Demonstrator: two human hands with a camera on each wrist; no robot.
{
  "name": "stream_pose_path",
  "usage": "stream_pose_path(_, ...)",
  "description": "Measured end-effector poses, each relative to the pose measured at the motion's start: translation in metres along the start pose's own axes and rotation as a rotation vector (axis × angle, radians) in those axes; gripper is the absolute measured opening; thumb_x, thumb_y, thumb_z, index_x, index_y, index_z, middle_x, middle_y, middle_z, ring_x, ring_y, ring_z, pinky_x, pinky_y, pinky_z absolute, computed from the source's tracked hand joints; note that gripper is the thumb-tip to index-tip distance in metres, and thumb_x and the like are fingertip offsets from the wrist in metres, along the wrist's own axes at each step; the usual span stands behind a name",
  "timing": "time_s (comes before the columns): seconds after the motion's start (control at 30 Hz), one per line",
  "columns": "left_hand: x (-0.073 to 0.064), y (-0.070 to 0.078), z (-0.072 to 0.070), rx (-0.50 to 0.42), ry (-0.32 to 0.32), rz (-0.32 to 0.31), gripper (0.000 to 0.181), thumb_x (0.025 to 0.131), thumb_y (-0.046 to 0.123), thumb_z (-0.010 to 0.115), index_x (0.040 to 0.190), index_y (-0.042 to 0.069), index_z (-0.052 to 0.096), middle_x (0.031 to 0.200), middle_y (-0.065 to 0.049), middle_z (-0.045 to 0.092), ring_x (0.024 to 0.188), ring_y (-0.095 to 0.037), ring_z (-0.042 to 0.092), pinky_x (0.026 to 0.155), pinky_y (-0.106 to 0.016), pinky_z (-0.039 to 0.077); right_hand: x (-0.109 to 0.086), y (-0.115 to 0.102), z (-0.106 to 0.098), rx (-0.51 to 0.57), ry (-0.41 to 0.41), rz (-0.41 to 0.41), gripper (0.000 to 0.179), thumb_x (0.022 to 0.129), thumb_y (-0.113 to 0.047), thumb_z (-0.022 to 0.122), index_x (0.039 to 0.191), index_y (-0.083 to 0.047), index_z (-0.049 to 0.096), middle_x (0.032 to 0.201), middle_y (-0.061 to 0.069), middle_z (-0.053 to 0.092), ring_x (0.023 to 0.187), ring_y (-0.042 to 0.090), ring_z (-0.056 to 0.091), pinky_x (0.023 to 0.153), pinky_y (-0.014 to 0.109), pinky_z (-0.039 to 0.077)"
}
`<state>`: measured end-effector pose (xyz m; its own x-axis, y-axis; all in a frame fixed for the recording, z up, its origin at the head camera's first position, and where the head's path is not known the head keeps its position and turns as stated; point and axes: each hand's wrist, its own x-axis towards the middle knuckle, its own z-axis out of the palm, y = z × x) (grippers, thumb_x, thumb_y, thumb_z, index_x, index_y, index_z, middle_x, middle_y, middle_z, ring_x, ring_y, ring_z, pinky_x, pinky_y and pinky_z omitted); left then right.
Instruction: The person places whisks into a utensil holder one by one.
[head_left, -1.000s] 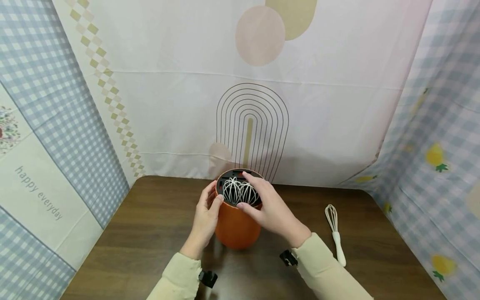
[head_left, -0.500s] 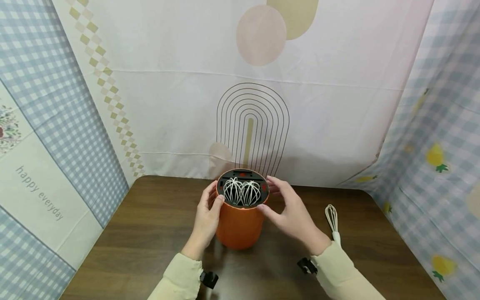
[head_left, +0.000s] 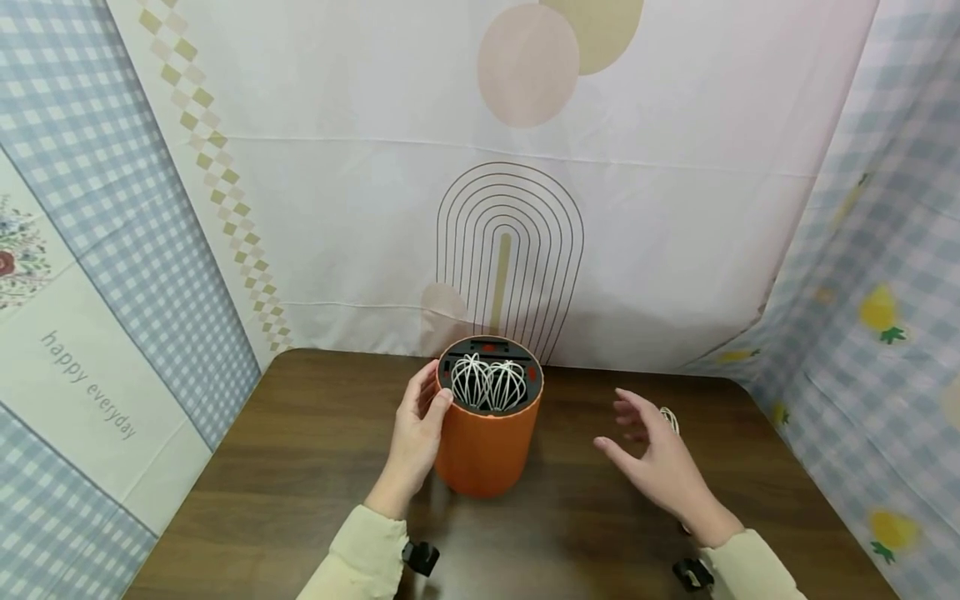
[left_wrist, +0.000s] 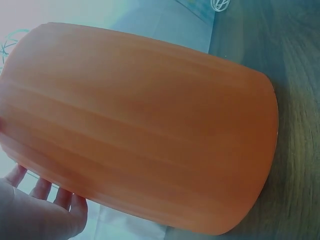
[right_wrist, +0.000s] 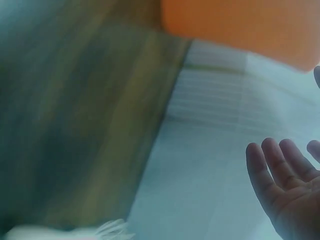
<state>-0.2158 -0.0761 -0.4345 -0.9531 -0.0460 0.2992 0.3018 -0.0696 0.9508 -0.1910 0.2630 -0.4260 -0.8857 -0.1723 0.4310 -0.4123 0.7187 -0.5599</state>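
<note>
An orange cylindrical utensil holder (head_left: 483,457) with a slotted black top stands upright on the table. The wire heads of two white whisks (head_left: 487,385) stick up from its opening. My left hand (head_left: 414,433) grips the holder's left side, thumb at the front of the rim and fingers around the far side. Off to the right, my right hand (head_left: 663,467) is spread with nothing in it, thumb apart from the fingers. It overlaps another white whisk (head_left: 670,420) lying on the table, leaving mainly the tip of the wire loops in sight.
The brown wooden table (head_left: 300,467) ends at a white printed cloth (head_left: 360,225) hanging behind it. Checked cloths hang at the left and right. Small black cameras sit at both wrists.
My right hand has left the holder's rim and moved right, to above the loose whisk. The left hand keeps its hold, and the holder stays in place.
</note>
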Motion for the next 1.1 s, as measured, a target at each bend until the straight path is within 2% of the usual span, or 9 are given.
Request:
stream_pose_path(0.23,-0.008,0.029,0.002,0.021,-0.005,-0.006,0.049,0.099,0.012,0.054,0.146,0.006,0.040,0.141,-0.014,0.045,0.128,-0.026,0.044,0.104,-0.041,0.038,-0.023,0.035,-0.016,-0.094,-0.014,0.088,0.074,0.086,-0.040,0.073,0.146,-0.014,0.038,0.123,0.004,0.054,0.100,0.020,0.058,0.078,0.041,0.051)
stream_pose_path(0.4,-0.009,0.031,0.003,0.027,-0.006,-0.003,0.049,0.099,0.012,0.053,0.146,0.006,0.039,0.141,-0.014,0.045,0.127,-0.026,0.044,0.104,-0.042,0.038,-0.034,0.054,-0.023,-0.103,-0.047,0.171,0.079,0.088,-0.044,0.068,0.148,-0.007,0.033,0.126,0.013,0.053,0.103,0.030,0.057,0.080,0.046,0.051)
stream_pose_path(0.63,-0.009,0.029,0.002,0.024,-0.009,0.009,0.050,0.099,0.012,0.054,0.146,0.006,0.039,0.142,-0.014,0.045,0.128,-0.027,0.044,0.104,-0.041,0.039,-0.043,0.075,-0.030,-0.146,-0.082,0.427,0.097,0.084,-0.063,0.061,0.147,0.003,0.028,0.125,0.027,0.052,0.104,0.038,0.058,0.074,0.048,0.052)
stream_pose_path(0.77,-0.009,0.030,0.002,0.024,-0.010,0.010,0.050,0.099,0.012,0.054,0.146,0.007,0.039,0.142,-0.013,0.045,0.127,-0.026,0.045,0.104,-0.040,0.039,-0.048,0.081,-0.031,-0.122,-0.096,0.541,0.101,0.083,-0.066,0.059,0.146,0.006,0.026,0.127,0.032,0.050,0.105,0.041,0.058,0.076,0.050,0.051)
stream_pose_path(0.97,-0.009,0.030,0.002,0.028,-0.006,0.007,0.049,0.099,0.012,0.054,0.146,0.007,0.039,0.142,-0.013,0.045,0.127,-0.026,0.044,0.104,-0.040,0.038,-0.052,0.087,-0.031,-0.108,-0.133,0.622,0.102,0.083,-0.065,0.060,0.144,0.009,0.027,0.125,0.032,0.053,0.105,0.040,0.060,0.081,0.052,0.049)
stream_pose_path(1.1,-0.009,0.030,0.003,0.029,-0.002,0.005,0.049,0.099,0.012,0.054,0.146,0.007,0.040,0.141,-0.013,0.046,0.127,-0.026,0.044,0.104,-0.040,0.038,-0.052,0.090,-0.031,-0.108,-0.167,0.643,0.101,0.084,-0.064,0.060,0.143,0.011,0.027,0.124,0.034,0.054,0.108,0.046,0.056,0.082,0.055,0.047)
